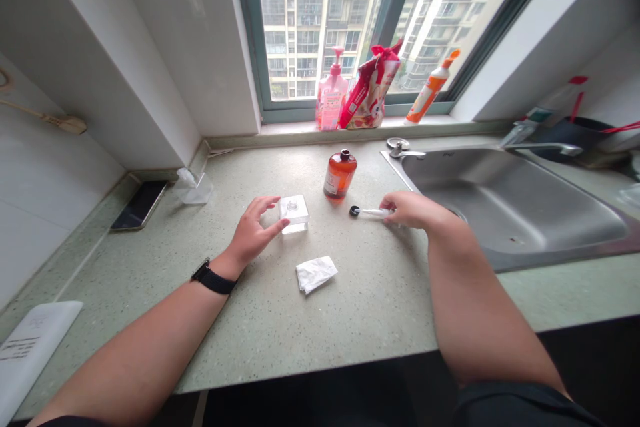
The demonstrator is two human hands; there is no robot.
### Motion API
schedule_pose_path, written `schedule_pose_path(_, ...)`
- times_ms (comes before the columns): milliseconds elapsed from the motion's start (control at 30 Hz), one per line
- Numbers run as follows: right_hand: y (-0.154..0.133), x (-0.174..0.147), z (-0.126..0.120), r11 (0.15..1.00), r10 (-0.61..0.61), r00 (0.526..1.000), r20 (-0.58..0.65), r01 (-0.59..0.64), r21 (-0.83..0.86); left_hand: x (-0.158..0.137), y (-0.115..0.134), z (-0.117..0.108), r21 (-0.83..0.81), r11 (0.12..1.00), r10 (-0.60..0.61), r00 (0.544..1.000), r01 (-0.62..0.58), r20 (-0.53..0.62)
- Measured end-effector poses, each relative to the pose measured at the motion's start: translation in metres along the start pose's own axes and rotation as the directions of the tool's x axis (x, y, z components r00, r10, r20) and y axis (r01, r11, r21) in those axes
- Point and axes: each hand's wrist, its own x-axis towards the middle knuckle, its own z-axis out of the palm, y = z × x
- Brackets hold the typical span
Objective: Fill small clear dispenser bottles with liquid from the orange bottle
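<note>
My left hand (257, 229) rests on the counter with its thumb and fingers apart, at the left side of a small clear square box (294, 212). The thumb overlaps the box's near left edge. Pinched in my right hand (407, 208) is a slim white stick-like thing (374, 213); its kind is hard to make out. Its left end meets a small round black cap (355, 211) on the counter. Behind the cap stands an amber bottle (341, 175) with a dark neck and a pale label. A folded white tissue (317, 273) lies nearer to me.
A steel sink (500, 200) with a faucet (545, 146) is at the right. Leftward are a phone (139, 205), a clear container with tissue (194, 188) and a white object (37, 347). A pink pump bottle (331, 97), red bag (373, 88) and orange-white bottle (430, 90) stand on the sill.
</note>
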Motion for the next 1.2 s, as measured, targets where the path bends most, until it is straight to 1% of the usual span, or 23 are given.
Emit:
schedule_pose_path(100, 0.002, -0.002, -0.002, 0.999, -0.013, 1.0, -0.021, 0.014, 0.042, 0.0, -0.001, 0.0, 0.0, 1.0, 0.005, 1.0, -0.005, 0.001)
schedule_pose_path(233, 0.002, -0.005, -0.006, 0.984, -0.065, 0.986, -0.154, 0.089, 0.152, 0.0, 0.0, 0.0, 0.005, 1.0, 0.005, 1.0, -0.005, 0.004)
schedule_pose_path(300, -0.002, -0.006, -0.007, 0.976, -0.086, 0.978, -0.189, 0.12, 0.181, -0.001, 0.0, 0.0, 0.005, 1.0, 0.007, 1.0, -0.007, 0.002)
schedule_pose_path(400, -0.006, -0.006, -0.005, 0.979, -0.092, 0.983, -0.161, 0.119, 0.167, -0.001, 0.0, 0.001, 0.003, 1.0, 0.014, 1.0, -0.014, 0.0)
schedule_pose_path(600, -0.006, -0.004, -0.003, 0.999, -0.018, 0.994, -0.107, 0.022, 0.04, -0.001, 0.001, 0.0, 0.001, 1.0, 0.001, 1.0, -0.001, 0.011)
schedule_pose_path(767, -0.004, -0.004, -0.001, 1.0, 0.016, 0.997, -0.078, -0.016, 0.0, -0.001, 0.001, 0.0, -0.014, 1.0, -0.009, 1.0, 0.009, 0.016)
schedule_pose_path(833, -0.001, -0.004, 0.0, 1.0, 0.008, 0.996, -0.086, -0.008, 0.009, -0.001, 0.0, 0.0, -0.018, 1.0, -0.008, 1.0, 0.009, 0.016)
schedule_pose_path(900, 0.001, -0.005, 0.001, 1.0, -0.008, 0.99, -0.142, 0.011, 0.022, -0.001, -0.001, 0.001, -0.021, 1.0, -0.007, 1.0, 0.008, 0.016)
schedule_pose_path(967, -0.002, -0.006, 0.002, 0.998, -0.038, 0.968, -0.248, 0.05, 0.042, -0.001, -0.001, 0.001, -0.025, 1.0, -0.008, 1.0, 0.008, 0.017)
schedule_pose_path(1000, -0.007, -0.007, 0.002, 0.995, -0.06, 0.948, -0.314, 0.082, 0.06, -0.001, -0.002, 0.001, -0.028, 1.0, -0.008, 1.0, 0.008, 0.018)
schedule_pose_path(1067, -0.025, -0.01, 0.005, 0.973, -0.131, 0.893, -0.431, 0.198, 0.115, -0.001, -0.002, 0.001, -0.033, 0.999, -0.007, 1.0, 0.007, 0.017)
schedule_pose_path(1100, -0.037, -0.013, 0.008, 0.946, -0.194, 0.868, -0.458, 0.288, 0.146, -0.001, -0.002, 0.001, -0.034, 0.999, -0.006, 1.0, 0.007, 0.018)
schedule_pose_path(1133, -0.051, -0.016, 0.012, 0.907, -0.272, 0.846, -0.459, 0.385, 0.171, -0.001, -0.002, 0.001, -0.034, 0.999, -0.007, 1.0, 0.007, 0.018)
schedule_pose_path(1200, -0.08, -0.023, 0.023, 0.801, -0.468, 0.802, -0.371, 0.562, 0.205, -0.001, -0.002, 0.001, -0.029, 1.0, -0.008, 1.0, 0.008, 0.017)
